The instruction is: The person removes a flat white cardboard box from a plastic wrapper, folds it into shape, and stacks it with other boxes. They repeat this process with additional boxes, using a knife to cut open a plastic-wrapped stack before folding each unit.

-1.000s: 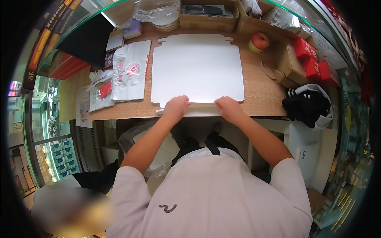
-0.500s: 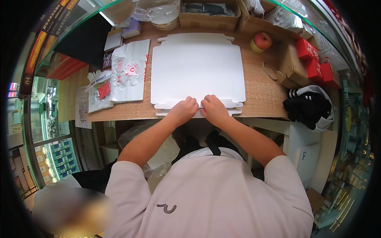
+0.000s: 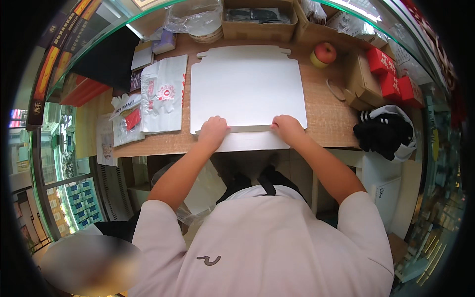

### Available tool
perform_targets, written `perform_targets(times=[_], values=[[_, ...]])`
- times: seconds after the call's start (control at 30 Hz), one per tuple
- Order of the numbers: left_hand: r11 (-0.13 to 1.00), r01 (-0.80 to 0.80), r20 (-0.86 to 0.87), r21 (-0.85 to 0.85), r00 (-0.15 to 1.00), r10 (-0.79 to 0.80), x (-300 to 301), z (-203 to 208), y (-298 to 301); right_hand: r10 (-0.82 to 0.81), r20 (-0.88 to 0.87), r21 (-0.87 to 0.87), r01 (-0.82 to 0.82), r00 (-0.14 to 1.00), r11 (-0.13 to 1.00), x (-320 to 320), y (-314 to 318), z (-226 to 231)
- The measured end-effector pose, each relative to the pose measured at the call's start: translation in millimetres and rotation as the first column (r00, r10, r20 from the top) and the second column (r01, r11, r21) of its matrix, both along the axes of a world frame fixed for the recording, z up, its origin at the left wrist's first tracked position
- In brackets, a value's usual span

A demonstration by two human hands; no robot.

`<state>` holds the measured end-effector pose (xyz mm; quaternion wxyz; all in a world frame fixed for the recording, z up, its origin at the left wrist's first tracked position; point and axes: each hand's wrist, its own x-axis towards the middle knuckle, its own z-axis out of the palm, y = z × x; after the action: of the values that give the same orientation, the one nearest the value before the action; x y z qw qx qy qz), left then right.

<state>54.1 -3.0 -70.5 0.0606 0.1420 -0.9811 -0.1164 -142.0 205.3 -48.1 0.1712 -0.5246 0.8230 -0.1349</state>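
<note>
A flat white cardboard box blank (image 3: 247,86) lies on the wooden table, its notched edge at the far side. Along its near side a crease is bent, and a white flap (image 3: 252,142) reaches over the table's front edge. My left hand (image 3: 213,132) is closed on the left part of this fold, with the fingers curled over the edge. At the right part of the same fold, my right hand (image 3: 289,130) is closed too, its thumb and fingers pinching the cardboard. Between my hands the crease shows uncovered.
White plastic bags (image 3: 165,94) lie left of the cardboard. An apple (image 3: 324,52), a brown carton (image 3: 363,81), red boxes (image 3: 391,85) and black-and-white cloth (image 3: 386,131) are on the right. An open carton (image 3: 260,30) stands behind. A blurred person (image 3: 91,265) is at lower left.
My hands have moved apart from the middle of the near edge, left and right along the fold. More of the near flap now shows between them.
</note>
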Motion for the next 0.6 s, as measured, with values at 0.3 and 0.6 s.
perform_targets(times=[0.3, 0.6], values=[[0.988, -0.002, 0.14, 0.155, 0.99, -0.02, -31.4, 22.0, 48.1, -0.05, -0.008, 0.091, 0.051, 0.999, 0.995, 32.9, -41.0, 2.3], [0.957, -0.277, -0.011, 0.09, 0.96, 0.279, 4.3, -8.5, 11.5, -0.299, -0.153, -0.112, 0.284, 0.942, 0.952, 12.0, -5.7, -27.8]])
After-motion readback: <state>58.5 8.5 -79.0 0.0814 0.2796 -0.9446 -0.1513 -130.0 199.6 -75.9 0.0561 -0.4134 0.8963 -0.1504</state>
